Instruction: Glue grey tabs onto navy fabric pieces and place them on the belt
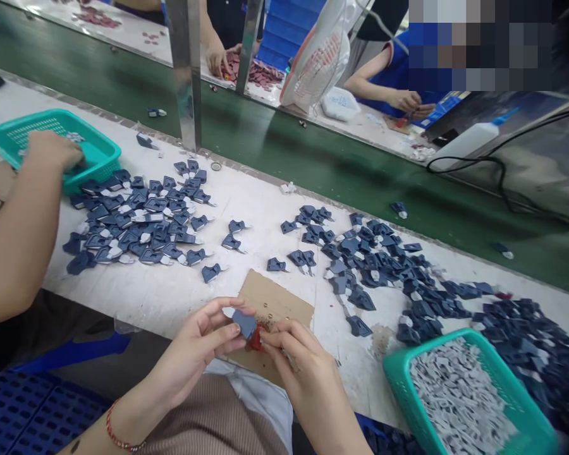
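Note:
My left hand pinches a dark blue-grey plastic piece with a white tip, holding it up between thumb and fingers. Close against its right side is a small red object, partly covered by fingers. My right hand has its thumb and fingertips pressed together beside the red object. What lies inside that pinch is hidden. Under both hands is a brown cardboard sheet with a few small round metal bits and dark specks on it. A few similar blue pieces lie just beyond the cardboard.
Piles of blue pieces lie left and right on the white table. A teal basket of small grey parts stands at right. A co-worker's hand reaches into another teal basket. Behind runs a green belt with a metal post.

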`<state>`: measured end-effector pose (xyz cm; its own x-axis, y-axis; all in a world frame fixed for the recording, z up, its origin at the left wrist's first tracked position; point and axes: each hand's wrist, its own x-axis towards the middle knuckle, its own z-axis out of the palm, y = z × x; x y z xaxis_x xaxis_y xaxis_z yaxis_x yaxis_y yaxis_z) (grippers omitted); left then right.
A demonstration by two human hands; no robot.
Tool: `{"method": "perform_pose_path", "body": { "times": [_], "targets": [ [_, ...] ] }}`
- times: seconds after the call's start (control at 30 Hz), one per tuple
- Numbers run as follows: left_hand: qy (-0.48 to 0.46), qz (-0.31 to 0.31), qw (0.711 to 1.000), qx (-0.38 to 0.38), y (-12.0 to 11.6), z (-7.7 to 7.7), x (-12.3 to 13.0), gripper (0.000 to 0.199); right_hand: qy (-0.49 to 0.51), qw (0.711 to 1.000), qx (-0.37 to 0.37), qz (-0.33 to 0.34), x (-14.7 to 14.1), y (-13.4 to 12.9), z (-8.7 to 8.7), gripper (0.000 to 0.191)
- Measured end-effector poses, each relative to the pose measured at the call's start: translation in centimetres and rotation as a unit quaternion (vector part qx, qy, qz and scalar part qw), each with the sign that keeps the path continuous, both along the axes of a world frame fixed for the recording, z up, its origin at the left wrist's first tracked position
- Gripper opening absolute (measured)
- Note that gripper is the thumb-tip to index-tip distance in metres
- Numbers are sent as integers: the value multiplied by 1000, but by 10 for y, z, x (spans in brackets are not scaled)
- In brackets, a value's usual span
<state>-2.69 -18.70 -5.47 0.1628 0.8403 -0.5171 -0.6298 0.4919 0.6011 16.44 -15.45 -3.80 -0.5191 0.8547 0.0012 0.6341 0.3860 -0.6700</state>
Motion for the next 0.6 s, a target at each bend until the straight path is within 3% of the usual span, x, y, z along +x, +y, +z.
{"method": "perform_pose_path", "body": {
  "times": [0.2,0.3,0.4,0.47,0.6],
  "targets": [
    [7,-28,1000,1,1,-4,0,53,17,1000,-21,-5,-1,-1,1,22],
    [30,-2,1000,5,1,-9,3,46,34,998,-50,-16,0,1,3,22],
    [26,38,999,0,2,-8,7,32,95,986,-119,-73,3,5,9,15],
    [-7,45,999,0,4,-4,11,29,166,959,-195,-124,5,8,13,14],
    [-33,25,999,20,6,1,21,38,291,877,-315,-218,4,12,18,27]
  ]
}}
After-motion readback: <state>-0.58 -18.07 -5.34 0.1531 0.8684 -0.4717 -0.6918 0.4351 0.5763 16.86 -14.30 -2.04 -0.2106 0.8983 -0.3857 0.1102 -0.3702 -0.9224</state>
